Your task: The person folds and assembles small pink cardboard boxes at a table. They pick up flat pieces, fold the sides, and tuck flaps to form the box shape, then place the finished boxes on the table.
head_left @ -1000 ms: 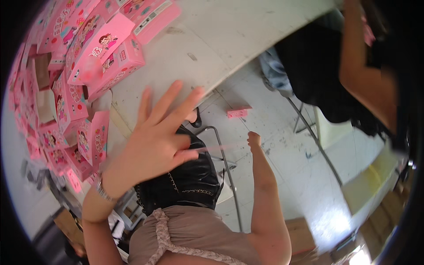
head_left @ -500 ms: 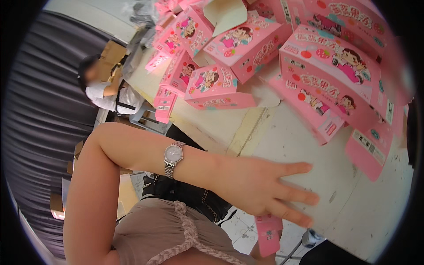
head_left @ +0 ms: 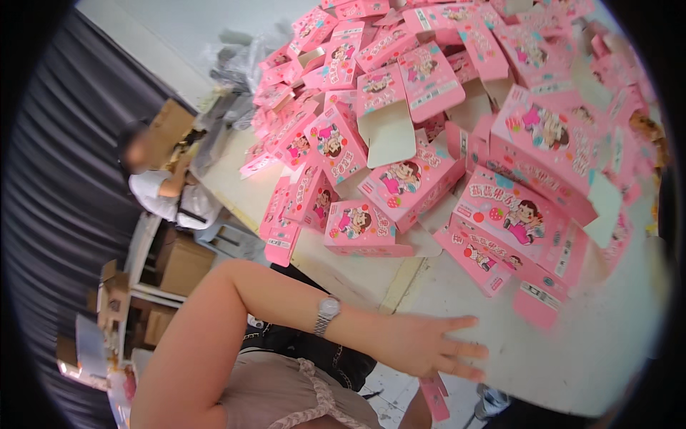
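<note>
My left hand (head_left: pixel 418 347) is stretched out over the near edge of the white table, back up, with its fingers spread. The left forearm wears a silver watch (head_left: pixel 328 309). Just below the hand, past the table edge, hangs a narrow pink carton (head_left: pixel 434 398), its upper end hidden under the hand; whether anything grips it cannot be seen. A sliver of bare skin shows beside that carton at the lower edge, possibly my right arm, but no right hand or fingers are visible. Nearest on the table lies a pink carton (head_left: pixel 513 218) with a cartoon figure and strawberries.
A large heap of pink cartons (head_left: pixel 429 79), several with flaps up, covers the far side of the white table (head_left: pixel 450 293). Clear plastic bags (head_left: pixel 246 61) lie at its far left. A person (head_left: pixel 161 179) in white sits beyond, near brown boxes (head_left: pixel 182 261) and a dark curtain (head_left: pixel 64 179).
The view has shifted, so more of the carton heap shows and everything sits lower and smaller. My left hand stays spread near the table edge, with the narrow carton still below it.
</note>
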`<act>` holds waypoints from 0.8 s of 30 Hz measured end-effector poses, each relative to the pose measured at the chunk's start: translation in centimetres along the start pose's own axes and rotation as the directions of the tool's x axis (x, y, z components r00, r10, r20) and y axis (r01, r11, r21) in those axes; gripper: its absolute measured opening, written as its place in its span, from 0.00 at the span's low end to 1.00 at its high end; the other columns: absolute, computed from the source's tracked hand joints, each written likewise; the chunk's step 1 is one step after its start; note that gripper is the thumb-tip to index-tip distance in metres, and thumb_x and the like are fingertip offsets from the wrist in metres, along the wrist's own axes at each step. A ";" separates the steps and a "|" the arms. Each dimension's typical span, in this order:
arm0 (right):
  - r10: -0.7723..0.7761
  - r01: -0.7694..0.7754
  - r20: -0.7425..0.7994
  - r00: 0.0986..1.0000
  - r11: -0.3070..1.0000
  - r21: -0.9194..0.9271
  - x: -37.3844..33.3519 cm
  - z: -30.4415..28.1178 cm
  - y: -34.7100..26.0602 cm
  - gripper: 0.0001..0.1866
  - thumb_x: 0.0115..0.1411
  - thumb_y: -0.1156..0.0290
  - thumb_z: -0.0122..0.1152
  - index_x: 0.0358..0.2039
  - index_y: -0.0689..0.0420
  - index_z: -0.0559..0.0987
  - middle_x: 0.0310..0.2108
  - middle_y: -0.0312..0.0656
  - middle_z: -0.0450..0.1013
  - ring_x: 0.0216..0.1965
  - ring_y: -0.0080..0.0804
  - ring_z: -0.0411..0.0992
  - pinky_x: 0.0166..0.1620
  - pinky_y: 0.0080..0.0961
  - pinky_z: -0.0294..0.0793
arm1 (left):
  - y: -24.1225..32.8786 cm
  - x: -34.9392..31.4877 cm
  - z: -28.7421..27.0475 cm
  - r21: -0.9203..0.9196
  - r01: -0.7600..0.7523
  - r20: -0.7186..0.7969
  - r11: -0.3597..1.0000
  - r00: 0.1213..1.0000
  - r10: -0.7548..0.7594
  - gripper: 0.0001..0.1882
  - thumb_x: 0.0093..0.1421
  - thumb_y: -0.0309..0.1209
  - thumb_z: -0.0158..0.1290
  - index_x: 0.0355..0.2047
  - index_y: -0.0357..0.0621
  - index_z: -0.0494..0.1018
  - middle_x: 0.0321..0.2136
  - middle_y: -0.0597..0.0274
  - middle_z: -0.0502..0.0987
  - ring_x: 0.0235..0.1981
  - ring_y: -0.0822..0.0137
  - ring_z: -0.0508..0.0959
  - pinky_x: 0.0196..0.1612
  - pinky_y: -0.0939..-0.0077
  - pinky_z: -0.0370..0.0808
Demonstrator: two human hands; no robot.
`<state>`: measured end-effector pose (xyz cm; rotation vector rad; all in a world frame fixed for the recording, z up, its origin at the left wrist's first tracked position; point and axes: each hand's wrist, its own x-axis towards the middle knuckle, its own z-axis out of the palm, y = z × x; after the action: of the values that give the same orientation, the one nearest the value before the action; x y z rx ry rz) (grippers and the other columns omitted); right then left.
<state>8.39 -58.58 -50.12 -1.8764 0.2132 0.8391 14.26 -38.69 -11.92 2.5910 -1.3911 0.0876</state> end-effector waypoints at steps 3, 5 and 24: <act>-0.147 0.156 0.097 0.984 0.984 -0.088 -7.1 -0.8 -10.8 0.15 0.52 0.72 0.61 0.42 0.61 0.76 0.36 0.47 0.75 0.30 0.37 0.73 0.36 0.31 0.73 | -0.4 -1.0 -1.6 0.043 -0.061 0.095 0.997 0.994 0.057 0.06 0.49 0.37 0.55 0.23 0.51 0.77 0.58 0.65 0.64 0.62 0.53 0.56 0.60 0.42 0.56; -0.240 0.277 0.218 0.946 0.948 -0.155 -12.0 -1.9 -17.7 0.15 0.52 0.73 0.62 0.41 0.61 0.76 0.36 0.48 0.75 0.30 0.37 0.73 0.36 0.30 0.73 | 1.8 -2.3 -3.0 -0.291 0.120 0.069 0.949 0.992 -0.104 0.08 0.52 0.38 0.55 0.25 0.49 0.77 0.55 0.64 0.67 0.57 0.54 0.63 0.55 0.49 0.63; -0.908 0.932 0.241 0.343 0.297 -0.207 -29.0 19.6 -52.0 0.07 0.59 0.75 0.56 0.39 0.61 0.75 0.25 0.46 0.73 0.24 0.36 0.72 0.29 0.28 0.69 | -1.2 -31.5 -17.5 -0.862 -0.115 -0.495 0.493 -0.012 -0.869 0.10 0.63 0.27 0.48 0.42 0.39 0.62 0.30 0.67 0.71 0.30 0.81 0.69 0.32 0.84 0.69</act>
<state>3.81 -24.15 2.05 -1.8064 -1.0900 0.0772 -1.50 -8.65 0.47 1.3500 0.1279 0.7983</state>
